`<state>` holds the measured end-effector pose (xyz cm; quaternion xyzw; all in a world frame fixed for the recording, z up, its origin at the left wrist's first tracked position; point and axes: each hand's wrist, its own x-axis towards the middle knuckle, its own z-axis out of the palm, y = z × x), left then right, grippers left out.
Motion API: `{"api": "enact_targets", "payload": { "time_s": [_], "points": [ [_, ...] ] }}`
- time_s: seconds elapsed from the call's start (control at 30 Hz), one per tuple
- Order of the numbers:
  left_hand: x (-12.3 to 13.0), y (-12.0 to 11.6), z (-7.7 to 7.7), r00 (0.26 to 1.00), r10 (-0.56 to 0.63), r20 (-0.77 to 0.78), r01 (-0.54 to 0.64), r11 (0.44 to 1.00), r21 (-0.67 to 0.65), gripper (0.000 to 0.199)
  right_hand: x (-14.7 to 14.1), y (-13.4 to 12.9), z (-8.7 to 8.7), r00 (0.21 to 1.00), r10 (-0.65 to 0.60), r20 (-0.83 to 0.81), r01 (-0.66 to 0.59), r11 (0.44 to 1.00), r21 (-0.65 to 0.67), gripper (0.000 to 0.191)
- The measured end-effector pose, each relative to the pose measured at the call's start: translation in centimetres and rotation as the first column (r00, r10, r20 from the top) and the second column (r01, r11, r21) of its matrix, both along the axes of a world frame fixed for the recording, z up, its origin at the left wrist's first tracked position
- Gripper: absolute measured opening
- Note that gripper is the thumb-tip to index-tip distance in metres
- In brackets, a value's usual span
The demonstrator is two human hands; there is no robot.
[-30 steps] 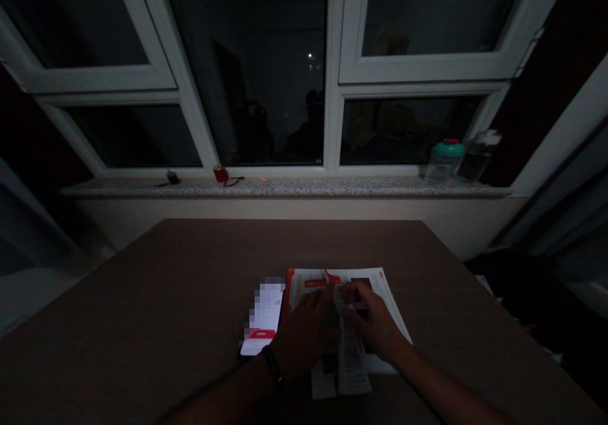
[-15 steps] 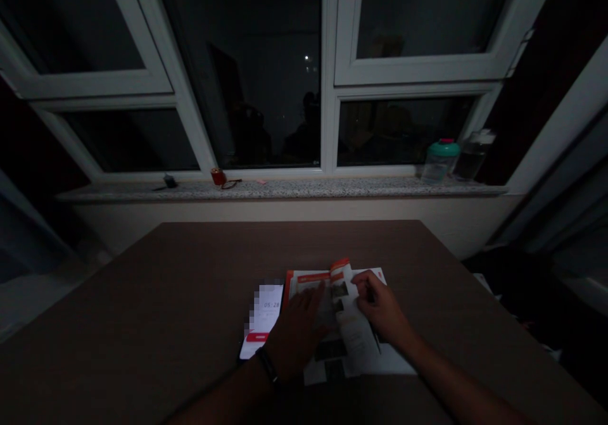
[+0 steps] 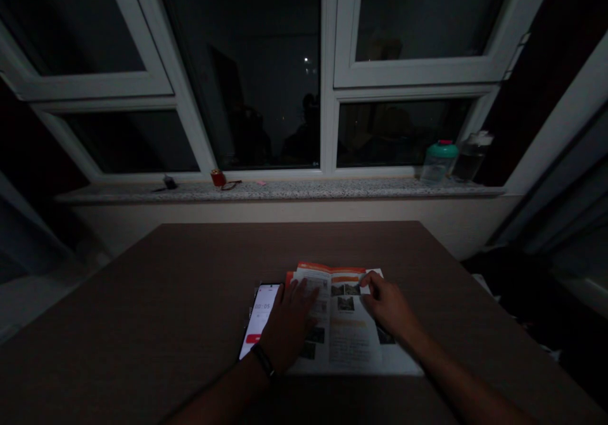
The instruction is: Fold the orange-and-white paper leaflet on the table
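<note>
An open booklet [image 3: 351, 331] with orange page tops, small photos and printed text lies on the brown table. My left hand [image 3: 291, 318], with a dark band on the wrist, rests flat on its left page, fingers spread. At the upper right edge of the right page, my right hand [image 3: 388, 304] is closed, thumb and index finger pinched at the paper. A lit phone [image 3: 259, 314] with a red button on its screen lies just left of the booklet, partly covered by my left hand and wrist.
Beyond the table [image 3: 190, 273] runs a speckled windowsill [image 3: 294, 188] under dark windows. On it stand a teal-lidded bottle [image 3: 437, 162], a clear bottle [image 3: 470, 158], a small red container [image 3: 218, 178] and a small dark object [image 3: 170, 182].
The page that was raised and curled over the middle now lies spread out on the right side. My left hand has shifted slightly left, and my right hand slightly right.
</note>
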<state>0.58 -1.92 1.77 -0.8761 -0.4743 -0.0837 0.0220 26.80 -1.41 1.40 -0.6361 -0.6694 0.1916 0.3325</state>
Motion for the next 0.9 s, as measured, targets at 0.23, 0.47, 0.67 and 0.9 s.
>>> {"api": "enact_targets", "payload": {
  "time_s": [0.23,0.47,0.67,0.9],
  "points": [
    [0.7,-1.0,0.9,0.974,-0.166,0.154,0.178,0.982,-0.064,0.048,-0.1,0.1,0.1,0.999,-0.032,0.027,0.032,0.999,0.030,0.009],
    [0.7,-1.6,1.2,0.923,-0.327,0.202,0.359,0.920,-0.155,0.065,0.3,0.5,-0.8,0.995,-0.041,0.091,0.018,0.972,0.233,0.027],
    [0.7,-1.5,1.1,0.920,-0.317,0.231,0.366,0.905,-0.216,0.066,0.3,0.6,-1.3,0.994,-0.033,0.106,0.012,0.982,0.187,0.039],
    [0.5,-1.2,0.7,0.932,-0.324,0.163,0.352,0.916,-0.195,0.066,0.1,0.4,-0.9,0.997,-0.020,0.077,0.010,0.992,0.127,0.043]
  ]
}}
